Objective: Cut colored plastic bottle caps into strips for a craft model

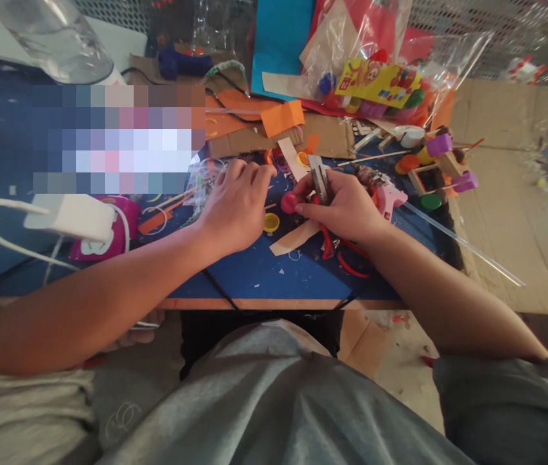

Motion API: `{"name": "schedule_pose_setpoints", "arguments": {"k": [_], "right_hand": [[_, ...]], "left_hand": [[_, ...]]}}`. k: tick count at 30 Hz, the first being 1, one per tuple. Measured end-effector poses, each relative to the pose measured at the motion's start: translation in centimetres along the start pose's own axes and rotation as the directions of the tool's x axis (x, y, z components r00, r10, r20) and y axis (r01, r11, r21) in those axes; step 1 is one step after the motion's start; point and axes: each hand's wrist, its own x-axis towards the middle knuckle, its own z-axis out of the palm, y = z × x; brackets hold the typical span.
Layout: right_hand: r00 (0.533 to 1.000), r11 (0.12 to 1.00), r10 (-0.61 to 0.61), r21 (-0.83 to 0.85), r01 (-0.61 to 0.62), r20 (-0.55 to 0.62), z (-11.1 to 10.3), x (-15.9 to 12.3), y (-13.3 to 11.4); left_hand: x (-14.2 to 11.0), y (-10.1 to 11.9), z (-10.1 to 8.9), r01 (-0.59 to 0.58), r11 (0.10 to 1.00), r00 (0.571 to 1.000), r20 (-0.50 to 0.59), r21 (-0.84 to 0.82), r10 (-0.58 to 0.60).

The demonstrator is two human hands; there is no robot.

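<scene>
Blue tabletop (259, 278) stretches ahead, a paper strip (294, 239) and yellow cap (271, 223) toward me. Just beyond, my right hand (344, 201) pinches a pink cap (288, 203), a cutter (319, 179) also in its grip; whether my curled left hand (235, 208) grips anything, I can't tell. Holding the pink cap seems the step; the next move calls for care with the cutter. Behind lies a toy bag (380, 84).

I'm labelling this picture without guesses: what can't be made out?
All in the head view:
Left hand: palm and anything in it, hidden by the hand's back.
Pink cap: right side, covered by the right hand.
Bottle: top, cut off by the upper edge.
Upper left: whatever lies beneath the pixelation.
</scene>
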Motion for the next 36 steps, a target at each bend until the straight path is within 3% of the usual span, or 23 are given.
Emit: {"name": "schedule_pose_setpoints", "arguments": {"k": [6, 13, 18, 24, 30, 36], "right_hand": [[1.000, 0.999, 0.018, 0.032, -0.018, 0.015, -0.1, 0.0, -0.1], [0.996, 0.987, 0.080, 0.139, -0.084, 0.033, 0.1, -0.2, 0.2], [0.999, 0.991, 0.043, 0.130, -0.041, -0.012, 0.1, -0.2, -0.4], [0.996, 0.996, -0.037, 0.078, 0.043, -0.080, 0.1, -0.6, -0.4], [0.998, 0.992, -0.061, 0.105, 0.063, -0.027, 0.2, -0.8, -0.8], [0.997, 0.993, -0.081, 0.082, 0.081, 0.005, 0.0, -0.9, -0.5]], "left_hand": [[0.4, -0.8, 0.6, -0.085, 0.995, 0.994, 0.064, -0.048, 0.088], [0.8, 0.7, -0.9, -0.062, 0.977, 0.998, -0.032, -0.203, 0.056], [0.9, 1.7, -1.8, -0.070, 0.936, 0.993, -0.118, -0.346, 0.031], [0.8, 1.9, -1.1, -0.075, 0.812, 0.982, -0.184, -0.579, -0.040], [0.5, 1.8, 0.2, 0.002, 0.681, 0.989, -0.099, -0.732, -0.109], [0.8, 1.3, 0.8, 0.000, 0.598, 0.983, -0.111, -0.802, -0.149]]}}
